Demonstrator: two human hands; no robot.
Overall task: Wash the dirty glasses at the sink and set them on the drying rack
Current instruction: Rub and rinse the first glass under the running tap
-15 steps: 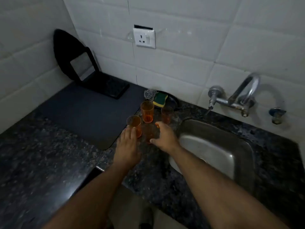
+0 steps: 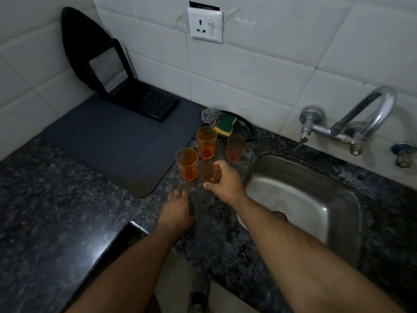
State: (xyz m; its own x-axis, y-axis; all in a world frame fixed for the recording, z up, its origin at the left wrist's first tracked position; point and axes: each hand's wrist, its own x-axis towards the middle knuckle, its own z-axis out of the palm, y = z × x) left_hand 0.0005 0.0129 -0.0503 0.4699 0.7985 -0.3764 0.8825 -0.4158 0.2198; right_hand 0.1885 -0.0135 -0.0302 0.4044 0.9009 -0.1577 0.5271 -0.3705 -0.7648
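The right hand (image 2: 222, 179) curls round the nearest translucent orange plastic glass (image 2: 209, 172), standing on the speckled dark granite desk (image 2: 67, 222) left of the steel sink (image 2: 316, 199). The left hand (image 2: 177, 211) lies spread flat on the desk, nearer.

**Hidden / cut off / unclear**

Right hand (image 2: 222, 180) covers near side of nearest glass (image 2: 208, 172); glass itself dim, rim hard to make out. Right forearm hides part of sink (image 2: 334, 199) incl. left of drain. Valve (image 2: 404, 152) cut by right edge. Black rack (image 2: 126, 86) detail lost in the dark. Both arms run off bottom edge.
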